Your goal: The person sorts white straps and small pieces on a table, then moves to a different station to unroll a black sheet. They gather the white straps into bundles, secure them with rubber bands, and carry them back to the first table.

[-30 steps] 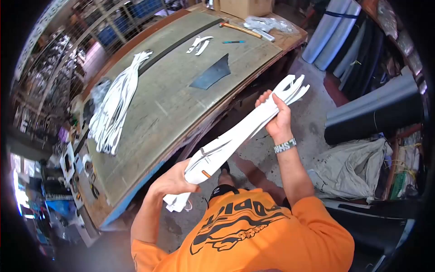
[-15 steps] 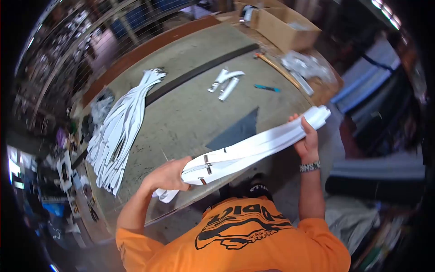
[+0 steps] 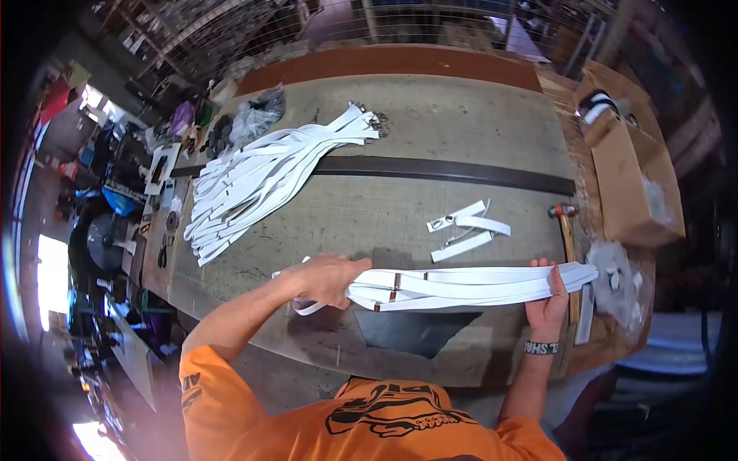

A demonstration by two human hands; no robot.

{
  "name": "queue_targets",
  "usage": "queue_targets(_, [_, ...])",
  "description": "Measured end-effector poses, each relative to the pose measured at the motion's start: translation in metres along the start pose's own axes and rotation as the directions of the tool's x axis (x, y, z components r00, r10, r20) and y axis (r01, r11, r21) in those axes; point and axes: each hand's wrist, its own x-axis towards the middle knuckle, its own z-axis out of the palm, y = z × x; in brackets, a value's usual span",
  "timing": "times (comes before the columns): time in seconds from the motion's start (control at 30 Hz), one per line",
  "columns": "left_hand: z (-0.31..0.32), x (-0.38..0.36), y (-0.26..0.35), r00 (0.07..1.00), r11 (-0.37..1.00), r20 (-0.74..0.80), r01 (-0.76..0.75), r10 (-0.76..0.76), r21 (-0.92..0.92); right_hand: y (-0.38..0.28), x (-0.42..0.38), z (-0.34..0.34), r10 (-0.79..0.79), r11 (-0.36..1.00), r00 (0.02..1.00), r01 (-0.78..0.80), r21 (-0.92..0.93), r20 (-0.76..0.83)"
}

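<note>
A bundle of white straps (image 3: 469, 286) stretches between my two hands over the table's near part. My left hand (image 3: 332, 280) is wrapped round its left end, where short loops stick out beyond the fist. My right hand (image 3: 548, 301) grips the bundle near its right end, with the thumb across the front. Dark and brown marks or bands show on the straps beside my left hand. Below the bundle lies a dark triangular sheet (image 3: 415, 330). A few short white strap pieces (image 3: 470, 227) rest just behind it.
A large pile of white straps (image 3: 261, 177) lies at the left, by a long dark bar (image 3: 446, 174). Toward the right are a hammer (image 3: 566, 238), clear plastic bags (image 3: 615, 284) and an open cardboard box (image 3: 634, 177). Pliers (image 3: 163, 251) lie at the left edge.
The view has turned and now takes in more of the table's left and back. The bundle, still in both hands, has gone from slanted to nearly level.
</note>
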Motion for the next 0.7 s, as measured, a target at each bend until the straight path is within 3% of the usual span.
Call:
queue_targets(0.23, [-0.082,0.077,-0.07,0.999,0.992,-0.022,-0.038,0.041,0.122,0.008,0.08,0.044,-0.017,0.986,0.999,0.023,-0.166,0.038])
queue_targets(0.3, [-0.124,0.108,-0.095,0.994,0.953,-0.078,-0.053,0.08,0.298,0.025,0.102,0.062,-0.022,0.983,0.999,0.031,-0.183,0.05])
queue_targets(0.37, [-0.164,0.155,-0.144,0.976,0.935,-0.12,-0.135,0.182,0.327,0.041,0.136,0.091,-0.037,0.981,0.998,0.047,-0.188,0.057])
queue_targets(0.43, [-0.209,0.201,-0.174,0.966,0.894,-0.213,-0.04,0.149,0.447,0.06,0.174,0.121,-0.05,0.984,0.998,0.056,-0.171,0.04])
queue_targets(0.5, [-0.255,0.244,-0.207,0.918,0.859,-0.333,-0.014,0.214,0.512,0.078,0.221,0.15,-0.101,0.982,0.993,0.109,-0.152,0.06])
queue_targets(0.63, [-0.33,0.303,-0.267,0.851,0.774,-0.503,0.216,0.149,0.595,0.124,0.292,0.218,-0.203,0.973,0.97,0.215,-0.088,0.132])
queue_targets(0.7, [-0.345,0.318,-0.298,0.765,0.726,-0.603,0.281,0.225,0.628,0.151,0.32,0.235,-0.215,0.974,0.962,0.225,-0.041,0.168])
